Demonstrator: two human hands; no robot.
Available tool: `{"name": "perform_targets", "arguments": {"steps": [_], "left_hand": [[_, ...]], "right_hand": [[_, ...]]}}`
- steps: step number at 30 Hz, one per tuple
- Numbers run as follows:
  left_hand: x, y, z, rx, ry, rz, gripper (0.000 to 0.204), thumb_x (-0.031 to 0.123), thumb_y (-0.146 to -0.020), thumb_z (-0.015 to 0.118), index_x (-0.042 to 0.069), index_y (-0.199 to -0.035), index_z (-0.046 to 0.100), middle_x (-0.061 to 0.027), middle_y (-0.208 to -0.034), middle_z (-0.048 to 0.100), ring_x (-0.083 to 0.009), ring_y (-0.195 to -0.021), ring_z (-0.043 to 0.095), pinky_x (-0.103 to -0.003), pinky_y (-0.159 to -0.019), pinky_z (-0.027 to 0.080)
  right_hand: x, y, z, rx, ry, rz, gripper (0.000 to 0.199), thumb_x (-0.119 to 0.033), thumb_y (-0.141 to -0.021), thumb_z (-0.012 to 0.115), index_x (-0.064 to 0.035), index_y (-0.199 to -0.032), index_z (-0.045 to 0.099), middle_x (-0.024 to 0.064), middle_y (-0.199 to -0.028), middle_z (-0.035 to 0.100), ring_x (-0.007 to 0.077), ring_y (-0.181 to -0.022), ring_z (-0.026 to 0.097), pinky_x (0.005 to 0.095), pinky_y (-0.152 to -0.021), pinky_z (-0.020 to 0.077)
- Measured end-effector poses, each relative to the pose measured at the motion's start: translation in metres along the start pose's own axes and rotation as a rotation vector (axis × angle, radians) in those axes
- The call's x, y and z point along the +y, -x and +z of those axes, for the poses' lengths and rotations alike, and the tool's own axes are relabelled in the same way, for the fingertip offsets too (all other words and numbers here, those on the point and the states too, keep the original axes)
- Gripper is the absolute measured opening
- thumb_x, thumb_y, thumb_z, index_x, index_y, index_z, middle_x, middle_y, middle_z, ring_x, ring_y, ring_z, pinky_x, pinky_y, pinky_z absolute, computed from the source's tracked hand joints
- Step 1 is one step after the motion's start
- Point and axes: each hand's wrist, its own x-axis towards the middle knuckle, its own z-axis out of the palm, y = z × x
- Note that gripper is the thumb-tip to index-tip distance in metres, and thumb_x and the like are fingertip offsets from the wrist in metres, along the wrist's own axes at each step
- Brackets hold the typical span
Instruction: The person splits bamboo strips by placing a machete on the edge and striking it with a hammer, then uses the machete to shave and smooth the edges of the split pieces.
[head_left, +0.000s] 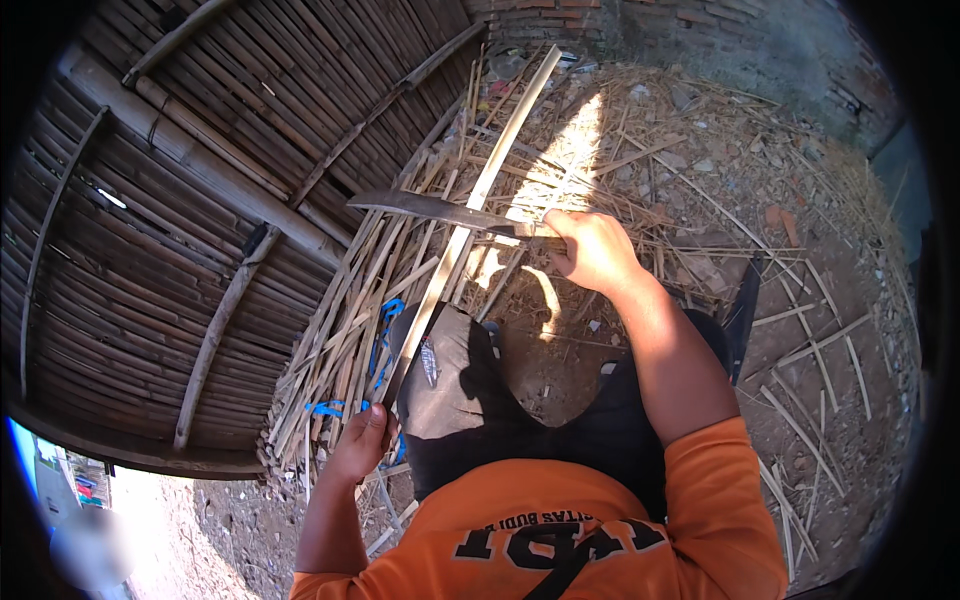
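My right hand (pixel 592 248) grips the handle of a long dark knife (pixel 440 209), whose blade points left and lies across a long pale bamboo strip (pixel 478 195). My left hand (pixel 363 440) holds the near end of that strip beside my left knee. The strip runs from my left hand up and away toward the brick wall. Both hands are closed around what they hold. My legs in dark trousers (pixel 470 395) are under the strip.
A pile of split bamboo strips (pixel 340 340), tied with blue cord (pixel 385 330), lies to my left. A woven bamboo wall (pixel 190 200) fills the left side. Bamboo scraps (pixel 800 330) litter the dirt ground at the right; a brick wall (pixel 700 30) stands beyond.
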Motion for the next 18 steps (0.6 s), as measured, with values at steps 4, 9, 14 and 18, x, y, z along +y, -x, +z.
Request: {"name": "perform_targets", "arguments": {"steps": [4, 9, 14, 18], "left_hand": [[-0.001, 0.0, 0.005, -0.005, 0.019, -0.027, 0.064, 0.063, -0.104, 0.035, 0.006, -0.084, 0.058, 0.0054, -0.056, 0.04, -0.0062, -0.05, 0.036, -0.025, -0.048, 0.026], [0.005, -0.006, 0.01, -0.024, -0.013, 0.026, 0.064, 0.062, -0.104, 0.034, 0.006, -0.085, 0.058, 0.0042, -0.057, 0.041, -0.0068, -0.05, 0.036, -0.025, -0.048, 0.027], [-0.003, -0.005, 0.005, 0.068, -0.216, 0.149, 0.064, 0.057, -0.107, 0.035, 0.003, -0.084, 0.061, 0.0008, -0.06, 0.049, -0.0104, -0.057, 0.046, -0.028, -0.056, 0.039], [-0.02, -0.002, -0.01, 0.175, -0.328, 0.154, 0.061, 0.052, -0.107, 0.039, 0.001, -0.084, 0.063, -0.004, -0.064, 0.055, -0.0143, -0.062, 0.052, -0.032, -0.061, 0.043]], "right_hand": [[0.009, 0.001, -0.002, 0.008, 0.052, 0.012, 0.03, -0.015, -0.072, 0.073, -0.0107, -0.099, 0.062, 0.0133, -0.073, 0.066, 0.0369, -0.077, 0.068, 0.0479, -0.07, 0.0545], [-0.02, 0.009, 0.012, -0.099, 0.084, -0.24, 0.032, -0.016, -0.07, 0.074, -0.0111, -0.099, 0.061, 0.0112, -0.081, 0.067, 0.0353, -0.079, 0.067, 0.0463, -0.069, 0.0525], [-0.009, 0.006, -0.001, -0.022, 0.064, -0.123, 0.025, -0.015, -0.074, 0.074, -0.0099, -0.094, 0.061, 0.0115, -0.082, 0.068, 0.0369, -0.081, 0.068, 0.0488, -0.072, 0.0543], [0.037, 0.001, -0.012, 0.08, -0.007, 0.403, 0.037, -0.017, -0.079, 0.074, -0.008, -0.114, 0.065, 0.0152, -0.089, 0.07, 0.0345, -0.081, 0.068, 0.0447, -0.073, 0.0527]]}}
